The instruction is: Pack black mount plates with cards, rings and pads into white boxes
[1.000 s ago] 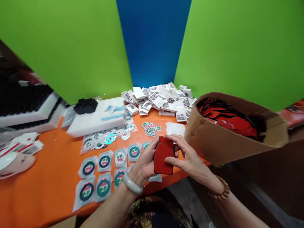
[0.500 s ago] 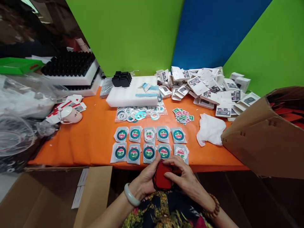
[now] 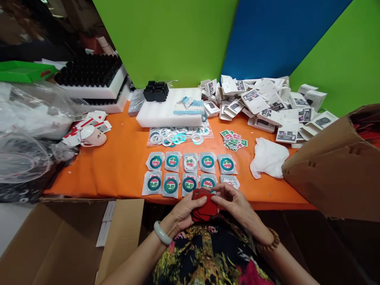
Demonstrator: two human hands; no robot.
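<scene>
In front of my body, my left hand [image 3: 184, 209] grips a small stack of flat red pieces [image 3: 209, 206] with rounded corners and dark edges, its thumb on top. The pieces are slightly fanned. My right hand [image 3: 236, 202] pinches the right edge of the stack between thumb and fingers. Just beyond my hands, two rows of small whitish packets [image 3: 170, 185] lie on the orange tabletop [image 3: 124, 158]. Most bear a teal ring [image 3: 227, 164] over red and green printed cards. The nearest right packet is partly covered by my right hand.
Behind the packets are a bag of rings [image 3: 181, 136], a loose pile of printed cards [image 3: 233, 140] and a white foam block [image 3: 169, 116]. White boxes [image 3: 255, 101] heap at back right. A white cloth [image 3: 268, 158] lies beside a cardboard box [image 3: 332, 170]; an open carton [image 3: 124, 233] stands below left.
The red stack has spread from a neat pile into a slight fan. My left thumb now lies on top, and my right fingers have shifted to its right edge. The view has tilted slightly.
</scene>
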